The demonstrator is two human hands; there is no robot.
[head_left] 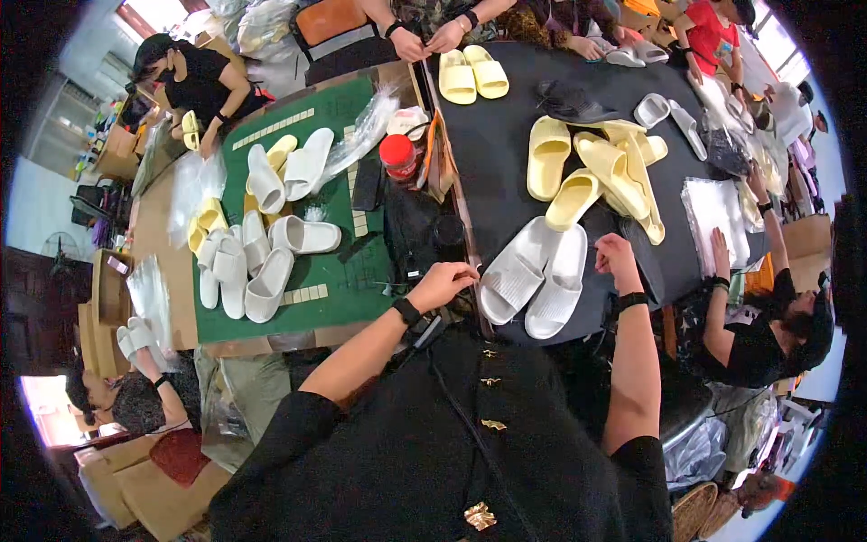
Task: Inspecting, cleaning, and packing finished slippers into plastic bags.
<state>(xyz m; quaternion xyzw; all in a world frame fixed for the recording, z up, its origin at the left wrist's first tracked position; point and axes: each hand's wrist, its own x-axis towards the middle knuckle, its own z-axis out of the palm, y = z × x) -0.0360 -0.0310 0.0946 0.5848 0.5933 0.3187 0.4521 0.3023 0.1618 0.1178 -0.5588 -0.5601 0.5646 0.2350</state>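
Observation:
A pair of light grey slide slippers point(533, 280) lies side by side on the black tabletop, right in front of me. At their left edge is my left hand point(444, 285), its thumb and fingertips pinched together; anything between them is too small to name. My right hand point(618, 262) is curled closed to the right of the pair, apart from it, and the inside of its grip is hidden. Beyond the grey pair lie several pale yellow slides point(601, 167), partly piled on one another.
Several grey and yellow slides point(271, 285) lie on the green mat point(361, 298) at left. A red-lidded jar point(398, 155) stands between the tabletops. Clear plastic bags point(715, 217) lie at right. Co-workers sit around, one handling a yellow slipper point(191, 130).

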